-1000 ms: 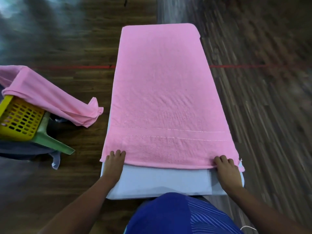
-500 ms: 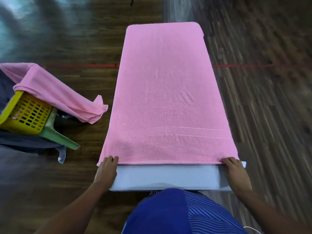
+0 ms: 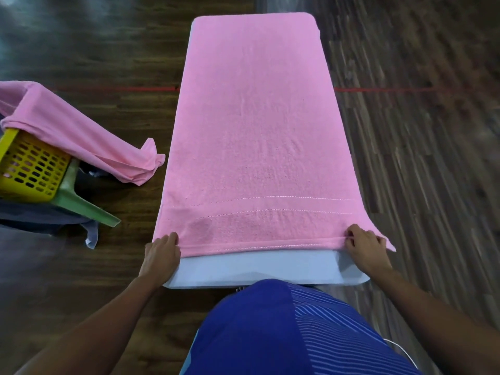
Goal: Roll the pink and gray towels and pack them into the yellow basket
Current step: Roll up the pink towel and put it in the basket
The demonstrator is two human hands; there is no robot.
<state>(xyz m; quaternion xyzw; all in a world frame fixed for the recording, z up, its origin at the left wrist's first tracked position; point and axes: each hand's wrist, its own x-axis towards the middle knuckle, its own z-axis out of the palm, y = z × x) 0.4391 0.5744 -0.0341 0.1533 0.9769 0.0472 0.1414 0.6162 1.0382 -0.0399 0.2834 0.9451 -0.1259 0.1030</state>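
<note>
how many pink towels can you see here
2. The flat pink towel lies spread on the white table; the draped pink towel hangs over the yellow basket at left. More may be hidden in the basket.

One head-worn wide-angle camera looks down and forward from close above the near end of the counter (image 3: 257,269), wooden floor (image 3: 405,158) on both sides.

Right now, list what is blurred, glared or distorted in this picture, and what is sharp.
Head view, right side: the floor smears into streaks of motion blur; head view, far left corner: pale glare on the boards; head view, centre: the wide lens bows the long sides of the pink towel, whose stitch lines are sharp, as are the left hand and the right hand.
</note>
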